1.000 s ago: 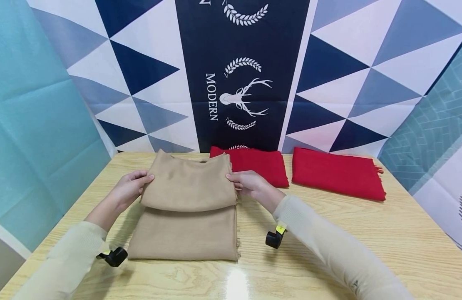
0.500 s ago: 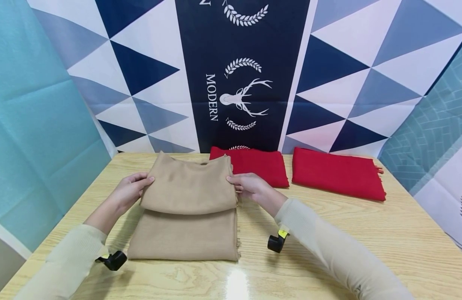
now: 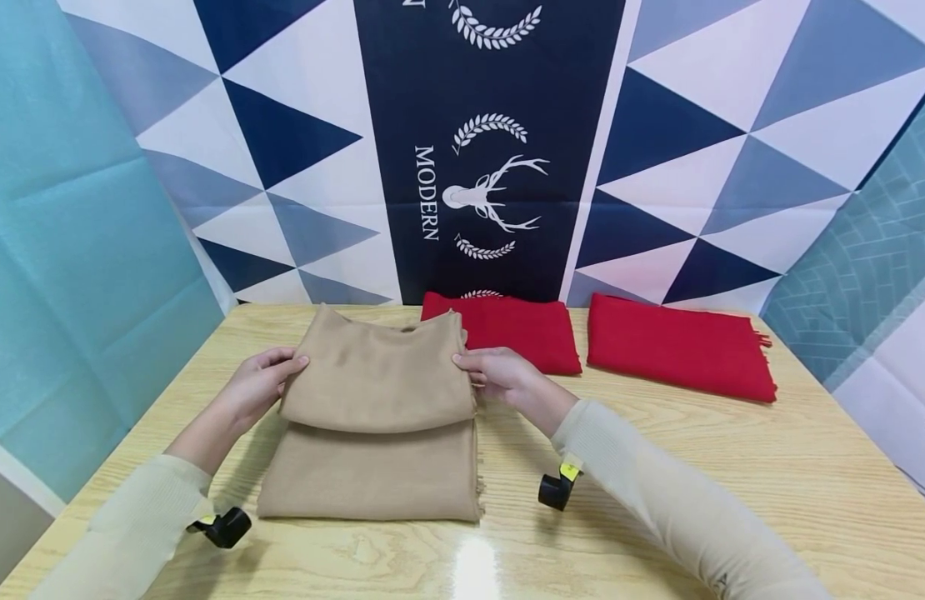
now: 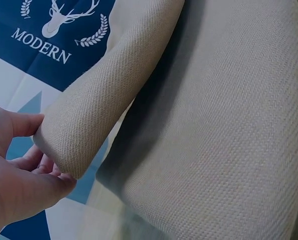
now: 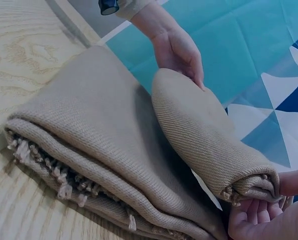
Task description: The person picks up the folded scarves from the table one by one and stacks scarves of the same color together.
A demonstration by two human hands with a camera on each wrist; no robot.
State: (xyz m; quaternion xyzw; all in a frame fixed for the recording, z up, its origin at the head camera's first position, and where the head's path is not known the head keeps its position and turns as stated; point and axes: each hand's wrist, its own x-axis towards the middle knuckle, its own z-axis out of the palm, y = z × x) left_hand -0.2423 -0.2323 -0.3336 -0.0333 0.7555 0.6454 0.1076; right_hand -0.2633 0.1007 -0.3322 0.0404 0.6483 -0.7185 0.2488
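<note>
The left hand (image 3: 256, 385) and right hand (image 3: 500, 372) each pinch one end of the folded beige woven scarf (image 3: 376, 417), lifting its far half above the wooden desk (image 3: 732, 467), probably to fold it evenly.

A plain beige woven scarf (image 3: 376, 417) is noted centre frame. Two solid red folded cloths (image 3: 680, 346) are seen upper right. The light wood-grain table (image 3: 732, 467) is backed by a navy-and-white triangle-patterned backdrop (image 3: 282, 142).
</note>
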